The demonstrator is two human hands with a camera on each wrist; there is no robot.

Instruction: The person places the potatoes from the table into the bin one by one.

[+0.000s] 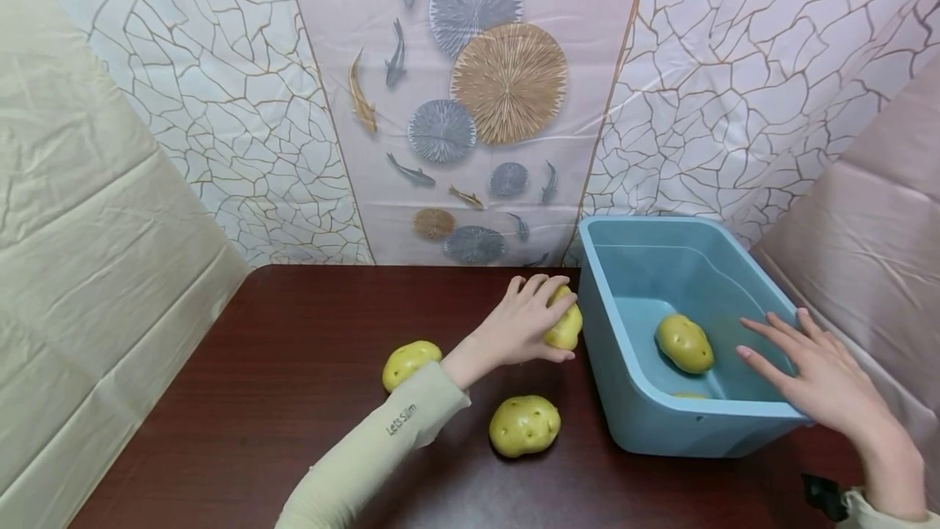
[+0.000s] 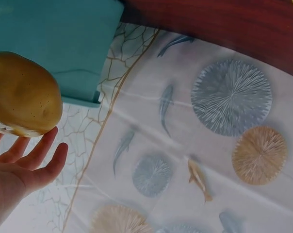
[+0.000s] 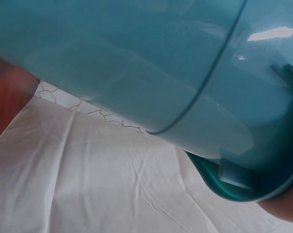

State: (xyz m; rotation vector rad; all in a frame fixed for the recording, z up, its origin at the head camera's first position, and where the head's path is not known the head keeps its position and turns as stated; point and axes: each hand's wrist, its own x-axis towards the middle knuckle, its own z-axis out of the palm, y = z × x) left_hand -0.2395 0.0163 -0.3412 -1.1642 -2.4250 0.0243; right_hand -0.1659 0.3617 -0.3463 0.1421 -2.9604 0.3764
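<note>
Yellow knobbly potato [image 1: 565, 325] is gripped by the curled left hand [image 1: 525, 325] beside the blue plastic tub [image 1: 631, 398]; the grasp step looks in hand, and next it needs lifting over the rim; right hand [image 1: 815, 374] rests spread on the tub's edge.

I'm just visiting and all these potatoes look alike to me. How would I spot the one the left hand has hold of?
Find the blue tub on the right of the dark table. Just outside its left wall, the left hand grips a potato. Two other potatoes lie untouched nearer the sleeve, and one more sits inside the tub.
</note>
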